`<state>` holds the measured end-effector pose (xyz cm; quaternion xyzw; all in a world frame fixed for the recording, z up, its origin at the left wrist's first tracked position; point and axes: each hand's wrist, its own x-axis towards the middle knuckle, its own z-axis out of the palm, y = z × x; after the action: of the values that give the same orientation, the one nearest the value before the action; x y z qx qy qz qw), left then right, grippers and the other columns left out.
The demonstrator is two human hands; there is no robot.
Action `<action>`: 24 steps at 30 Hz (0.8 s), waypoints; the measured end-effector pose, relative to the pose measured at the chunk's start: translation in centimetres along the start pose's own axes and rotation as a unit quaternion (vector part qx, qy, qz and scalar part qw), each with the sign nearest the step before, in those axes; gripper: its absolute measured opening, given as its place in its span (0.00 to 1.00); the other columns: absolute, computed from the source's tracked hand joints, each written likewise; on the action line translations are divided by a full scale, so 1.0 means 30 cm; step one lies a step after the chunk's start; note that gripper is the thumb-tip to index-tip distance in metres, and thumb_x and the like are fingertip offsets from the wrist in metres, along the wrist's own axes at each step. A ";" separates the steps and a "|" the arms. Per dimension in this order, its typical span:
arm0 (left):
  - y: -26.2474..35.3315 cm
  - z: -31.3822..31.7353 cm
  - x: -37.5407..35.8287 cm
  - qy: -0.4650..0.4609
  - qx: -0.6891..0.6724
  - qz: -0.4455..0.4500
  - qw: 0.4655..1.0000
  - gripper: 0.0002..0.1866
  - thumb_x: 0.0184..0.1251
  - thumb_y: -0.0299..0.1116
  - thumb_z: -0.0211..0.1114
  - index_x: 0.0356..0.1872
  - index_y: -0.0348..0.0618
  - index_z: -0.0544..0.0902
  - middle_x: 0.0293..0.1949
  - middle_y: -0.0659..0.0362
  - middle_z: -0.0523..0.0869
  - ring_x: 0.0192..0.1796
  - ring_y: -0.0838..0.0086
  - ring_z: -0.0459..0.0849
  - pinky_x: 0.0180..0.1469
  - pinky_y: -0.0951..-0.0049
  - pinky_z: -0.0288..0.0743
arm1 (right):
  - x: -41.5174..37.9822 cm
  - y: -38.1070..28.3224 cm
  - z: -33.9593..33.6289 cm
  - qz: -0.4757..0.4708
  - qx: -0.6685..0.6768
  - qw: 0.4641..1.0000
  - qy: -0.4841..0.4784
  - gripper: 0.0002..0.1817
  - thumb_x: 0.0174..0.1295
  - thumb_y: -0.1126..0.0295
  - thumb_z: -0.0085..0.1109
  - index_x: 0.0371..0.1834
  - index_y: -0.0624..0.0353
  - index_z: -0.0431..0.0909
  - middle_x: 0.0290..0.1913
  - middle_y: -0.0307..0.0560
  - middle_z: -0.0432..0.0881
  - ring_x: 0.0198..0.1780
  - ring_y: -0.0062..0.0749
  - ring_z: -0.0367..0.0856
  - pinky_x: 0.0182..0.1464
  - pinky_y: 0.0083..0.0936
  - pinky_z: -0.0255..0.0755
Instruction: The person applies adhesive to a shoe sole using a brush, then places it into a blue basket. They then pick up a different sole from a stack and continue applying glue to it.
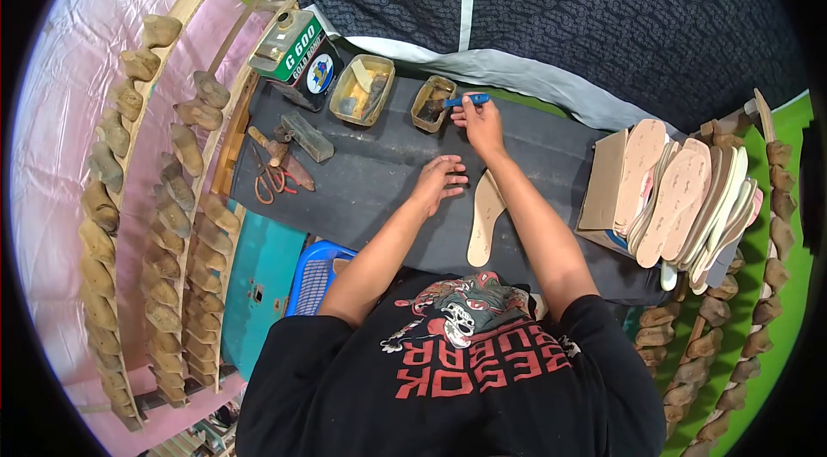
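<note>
My right hand (480,123) grips a brush by its blue handle (469,100). The dark bristle end reaches into a small, stained plastic tub (425,100). Below it, my left hand (441,184) hovers over or rests on the dark table, fingers apart and holding nothing. A tan insole (484,220) lies flat between my forearms, partly covered by the right one. To the left of the small tub stands a larger tub (362,91) with yellowish residue and scraper-like pieces inside.
A green-and-black can (301,61) stands at the back left. Scissors (269,185), pliers-like tools and a dark block (307,136) lie at left. A box (600,181) and stacked insoles (680,198) occupy the right. Racks of shoe lasts (185,147) flank both sides; a blue basket (314,272) sits below.
</note>
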<state>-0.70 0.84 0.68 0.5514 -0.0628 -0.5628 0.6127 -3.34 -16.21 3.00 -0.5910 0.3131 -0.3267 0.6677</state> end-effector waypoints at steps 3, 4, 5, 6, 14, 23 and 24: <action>-0.003 0.021 -0.039 0.002 0.065 -0.002 0.998 0.17 0.80 0.41 0.55 0.62 0.48 0.77 0.54 0.61 0.85 0.51 0.74 0.86 0.53 0.67 0.80 | 0.020 0.016 -0.002 0.032 0.043 0.999 0.009 0.14 0.79 0.64 0.56 0.55 0.66 0.77 0.39 0.51 0.88 0.35 0.30 0.90 0.36 0.25 0.85; -0.017 0.024 -0.047 0.003 0.085 -0.006 0.996 0.17 0.79 0.40 0.56 0.63 0.48 0.77 0.54 0.62 0.85 0.51 0.75 0.86 0.53 0.67 0.79 | 0.017 0.019 -0.007 0.046 0.059 0.997 0.012 0.14 0.79 0.64 0.56 0.55 0.66 0.77 0.39 0.51 0.88 0.35 0.31 0.90 0.36 0.25 0.85; -0.033 0.024 -0.053 0.003 0.087 -0.008 0.996 0.18 0.79 0.40 0.56 0.64 0.48 0.76 0.54 0.62 0.85 0.50 0.75 0.86 0.53 0.68 0.79 | 0.012 0.024 -0.013 0.045 0.073 0.996 0.014 0.14 0.79 0.65 0.56 0.55 0.66 0.77 0.39 0.52 0.88 0.35 0.31 0.90 0.36 0.25 0.86; -0.046 0.025 -0.053 0.003 0.088 -0.010 0.996 0.18 0.79 0.40 0.55 0.65 0.48 0.76 0.54 0.62 0.85 0.50 0.76 0.85 0.53 0.68 0.79 | 0.009 0.031 -0.021 0.045 0.085 0.995 0.017 0.14 0.79 0.65 0.56 0.54 0.66 0.76 0.39 0.52 0.88 0.35 0.31 0.90 0.36 0.25 0.86; -0.168 0.064 -0.010 0.065 0.424 0.151 0.891 0.34 0.68 0.45 0.68 0.72 0.41 0.75 0.60 0.54 0.81 0.61 0.65 0.79 0.61 0.60 0.71 | -0.068 -0.026 -0.181 0.075 0.157 0.984 0.022 0.18 0.81 0.60 0.53 0.60 0.64 0.74 0.46 0.58 0.88 0.44 0.41 0.92 0.44 0.28 0.86; -0.134 0.255 -0.041 0.093 0.671 0.106 0.728 0.53 0.43 0.62 0.83 0.70 0.43 0.76 0.65 0.50 0.72 0.68 0.53 0.67 0.67 0.51 0.60 | -0.280 0.081 -0.453 0.089 0.180 0.977 0.076 0.18 0.81 0.57 0.50 0.60 0.59 0.75 0.48 0.51 0.89 0.52 0.40 0.89 0.55 0.33 0.77; -0.142 0.264 -0.042 0.102 0.656 0.115 0.739 0.51 0.40 0.59 0.86 0.67 0.44 0.77 0.65 0.51 0.70 0.67 0.53 0.66 0.66 0.49 0.60 | -0.299 0.102 -0.477 0.085 0.199 0.974 0.067 0.17 0.81 0.57 0.49 0.59 0.58 0.74 0.49 0.51 0.88 0.54 0.40 0.87 0.57 0.35 0.76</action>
<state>-9.31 -1.95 1.24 0.8596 -0.4165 -0.2481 0.1616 -19.95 -17.08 -1.25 -0.3942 0.3352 -0.3632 0.7748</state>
